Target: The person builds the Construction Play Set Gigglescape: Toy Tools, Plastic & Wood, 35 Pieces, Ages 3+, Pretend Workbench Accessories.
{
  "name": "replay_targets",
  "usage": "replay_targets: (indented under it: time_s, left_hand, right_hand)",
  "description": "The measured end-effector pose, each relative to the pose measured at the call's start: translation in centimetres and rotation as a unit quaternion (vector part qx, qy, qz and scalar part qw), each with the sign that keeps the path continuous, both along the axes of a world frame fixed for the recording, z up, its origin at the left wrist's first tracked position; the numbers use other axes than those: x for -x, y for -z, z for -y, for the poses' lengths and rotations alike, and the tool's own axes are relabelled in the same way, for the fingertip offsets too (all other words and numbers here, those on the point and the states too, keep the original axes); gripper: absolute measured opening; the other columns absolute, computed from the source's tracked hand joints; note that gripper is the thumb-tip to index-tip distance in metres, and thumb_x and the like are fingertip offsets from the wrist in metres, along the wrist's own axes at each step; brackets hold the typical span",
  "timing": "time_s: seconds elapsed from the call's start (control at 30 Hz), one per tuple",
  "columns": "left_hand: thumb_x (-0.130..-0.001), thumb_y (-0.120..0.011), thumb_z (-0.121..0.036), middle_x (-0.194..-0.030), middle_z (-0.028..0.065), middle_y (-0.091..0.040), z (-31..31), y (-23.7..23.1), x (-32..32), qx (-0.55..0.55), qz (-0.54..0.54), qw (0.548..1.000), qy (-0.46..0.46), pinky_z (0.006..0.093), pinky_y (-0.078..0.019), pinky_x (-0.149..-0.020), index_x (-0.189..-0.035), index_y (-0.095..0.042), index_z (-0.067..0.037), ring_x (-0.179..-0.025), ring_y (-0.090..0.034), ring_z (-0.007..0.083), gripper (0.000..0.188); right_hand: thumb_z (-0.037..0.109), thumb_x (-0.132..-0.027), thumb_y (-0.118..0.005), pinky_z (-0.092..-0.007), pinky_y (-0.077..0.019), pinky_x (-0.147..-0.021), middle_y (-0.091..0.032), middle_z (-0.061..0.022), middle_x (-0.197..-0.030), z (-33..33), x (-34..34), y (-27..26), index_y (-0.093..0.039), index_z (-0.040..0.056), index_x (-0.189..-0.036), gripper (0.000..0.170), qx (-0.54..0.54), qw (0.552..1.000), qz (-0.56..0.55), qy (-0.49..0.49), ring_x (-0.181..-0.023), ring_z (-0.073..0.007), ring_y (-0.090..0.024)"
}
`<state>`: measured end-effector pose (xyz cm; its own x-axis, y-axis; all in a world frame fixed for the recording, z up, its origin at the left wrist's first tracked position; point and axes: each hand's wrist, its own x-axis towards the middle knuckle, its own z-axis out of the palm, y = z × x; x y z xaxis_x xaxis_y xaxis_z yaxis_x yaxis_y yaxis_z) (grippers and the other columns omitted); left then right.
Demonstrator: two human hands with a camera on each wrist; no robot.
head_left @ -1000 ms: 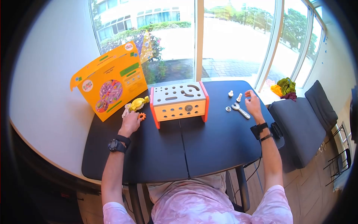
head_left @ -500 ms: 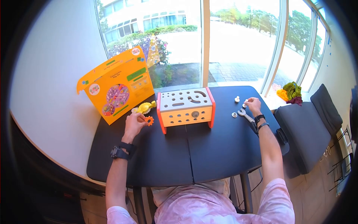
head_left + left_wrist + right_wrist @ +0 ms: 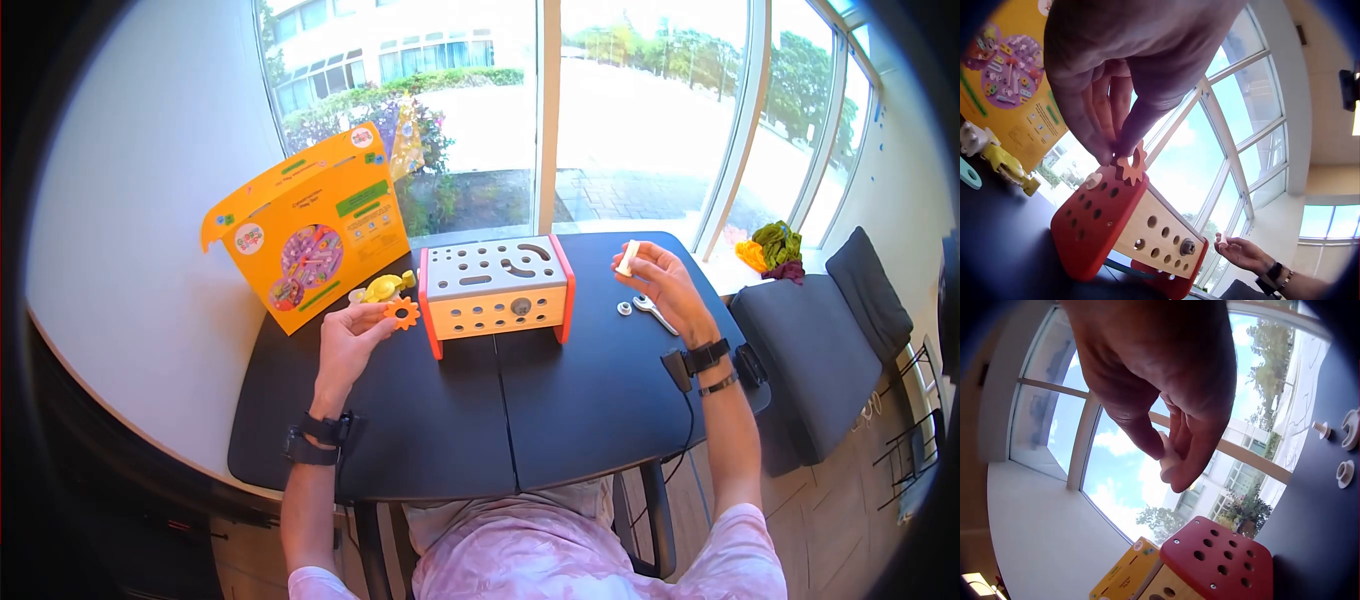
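Observation:
My left hand (image 3: 345, 348) pinches an orange toy gear (image 3: 413, 314) between thumb and fingertips, at the left end of the toy workbench (image 3: 478, 322). In the left wrist view the gear (image 3: 1127, 173) overlaps the bench's red side panel (image 3: 1088, 231). Raised over the table's right side, my right hand (image 3: 672, 292) holds a white toy bolt (image 3: 628, 258) by its fingertips; the fingers partly hide this bolt (image 3: 1171, 464) in the right wrist view. A white nut (image 3: 624, 308) and a grey toy wrench (image 3: 654, 313) lie below that hand, near a second bolt (image 3: 1321, 429).
An orange-yellow cardboard box (image 3: 310, 215) stands at the table's back left, with a yellow toy piece (image 3: 383, 290) before it. A grey round piece (image 3: 521, 306) sits in the workbench's front panel. A grey cushioned seat (image 3: 800, 340) stands beyond the table's right edge.
The left hand has lifted the orange gear and brought it right, beside the workbench. The right hand took a white bolt from the table and raised it, moving slightly left.

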<state>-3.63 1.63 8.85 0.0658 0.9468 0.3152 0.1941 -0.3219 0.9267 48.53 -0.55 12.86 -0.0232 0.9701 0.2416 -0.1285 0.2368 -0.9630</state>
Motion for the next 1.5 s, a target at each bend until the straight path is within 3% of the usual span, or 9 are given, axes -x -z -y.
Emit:
replay_targets:
  time_s: [0.2, 0.47, 0.57, 0.73, 0.83, 0.93, 1.03, 1.23, 1.5]
  left_hand:
    - [-0.098, -0.082, -0.002, -0.111, 0.0166, -0.084, 1.9, -0.7, -3.6, -0.026, 0.016, 0.998, 0.054, 0.0283, -0.0643, -0.088, -0.125, -0.079, 0.008, -0.096, -0.081, 0.0181, 0.029]
    - [-0.096, -0.083, -0.004, -0.104, 0.0137, -0.085, 0.7, 1.2, -7.6, -0.073, -0.053, 0.995, 0.041, 0.0278, -0.0641, -0.085, -0.119, -0.081, 0.005, -0.093, -0.082, 0.0159, 0.025]
    - [-0.094, -0.083, -0.001, -0.103, 0.0140, -0.085, 0.4, 1.3, -8.9, -0.076, -0.071, 0.994, 0.030, 0.0283, -0.0648, -0.085, -0.118, -0.081, 0.004, -0.092, -0.082, 0.0162, 0.024]
    - [-0.093, -0.082, 0.000, -0.102, 0.0145, -0.085, 0.0, 1.7, -9.9, -0.077, -0.079, 0.994, 0.010, 0.0299, -0.0658, -0.086, -0.116, -0.082, 0.003, -0.093, -0.083, 0.0174, 0.023]
    - [-0.094, -0.082, 0.000, -0.103, 0.0151, -0.085, -0.2, 1.8, -10.0, -0.076, -0.081, 0.994, 0.009, 0.0301, -0.0659, -0.086, -0.115, -0.082, 0.003, -0.093, -0.083, 0.0180, 0.022]
    - [-0.094, -0.082, -0.001, -0.103, 0.0156, -0.085, -0.4, 1.9, -10.0, -0.083, -0.085, 0.993, 0.006, 0.0303, -0.0661, -0.086, -0.115, -0.081, 0.003, -0.093, -0.083, 0.0189, 0.021]
    - [-0.094, -0.081, -0.001, -0.102, 0.0158, -0.085, -0.5, 2.0, -10.1, -0.089, -0.088, 0.992, 0.003, 0.0308, -0.0664, -0.085, -0.115, -0.081, 0.004, -0.092, -0.084, 0.0196, 0.021]
    - [-0.095, -0.080, 0.000, -0.100, 0.0167, -0.085, -0.5, 2.1, -10.5, -0.098, -0.093, 0.991, -0.005, 0.0313, -0.0665, -0.084, -0.114, -0.080, 0.004, -0.091, -0.084, 0.0210, 0.020]
    - [-0.095, -0.080, 0.000, -0.098, 0.0175, -0.084, -0.6, 2.4, -10.7, -0.126, -0.092, 0.988, -0.013, 0.0323, -0.0666, -0.082, -0.113, -0.079, 0.003, -0.089, -0.084, 0.0245, 0.019]
  right_hand:
    - [0.019, -0.108, -0.076, -0.0266, -0.0626, -0.086, -0.079, -0.0116, -0.113, 3.1, 5.0, -0.6, -0.071, 0.0018, -0.129, 0.028, -0.022, 0.999, 0.022, -0.041, -0.101, -0.0138, -0.075]
    - [0.018, -0.102, -0.083, -0.0252, -0.0610, -0.072, -0.079, -0.0081, -0.091, 5.7, 10.9, 0.9, -0.078, -0.0001, -0.118, 0.024, -0.031, 0.998, 0.057, -0.012, -0.077, -0.0106, -0.073]
    - [0.013, -0.102, -0.082, -0.0249, -0.0599, -0.073, -0.080, -0.0066, -0.095, 5.3, 12.3, 2.5, -0.082, 0.0003, -0.117, 0.020, -0.031, 0.997, 0.076, 0.000, -0.080, -0.0103, -0.073]
    - [0.007, -0.103, -0.077, -0.0246, -0.0579, -0.096, -0.075, -0.0064, -0.119, 4.9, 14.7, 3.5, -0.080, -0.0015, -0.130, 0.027, 0.000, 0.995, 0.061, -0.073, -0.103, -0.0106, -0.071]
    - [0.005, -0.104, -0.075, -0.0255, -0.0585, -0.097, -0.072, -0.0040, -0.117, 4.2, 16.3, 4.0, -0.078, -0.0025, -0.132, 0.029, -0.058, 0.993, 0.075, -0.073, -0.104, -0.0112, -0.072]
    - [0.004, -0.104, -0.075, -0.0255, -0.0595, -0.096, -0.069, -0.0036, -0.116, 3.1, 17.0, 5.1, -0.078, -0.0031, -0.132, 0.029, -0.082, 0.986, 0.130, -0.061, -0.104, -0.0128, -0.074]
    - [0.002, -0.101, -0.077, -0.0255, -0.0589, -0.084, -0.069, -0.0059, -0.107, 2.6, 17.8, 5.8, -0.081, 0.0000, -0.125, 0.024, -0.103, 0.983, 0.149, -0.035, -0.094, -0.0123, -0.075]
    - [0.002, -0.097, -0.083, -0.0275, -0.0631, -0.082, -0.072, -0.0070, -0.103, 2.5, 19.8, 5.9, -0.077, -0.0053, -0.112, 0.017, -0.116, 0.982, 0.146, 0.000, -0.093, -0.0139, -0.077]
    - [0.001, -0.097, -0.082, -0.0294, -0.0653, -0.079, -0.071, -0.0091, -0.102, 2.2, 20.9, 5.8, -0.075, -0.0064, -0.111, 0.017, -0.170, 0.963, 0.207, 0.024, -0.089, -0.0164, -0.079]
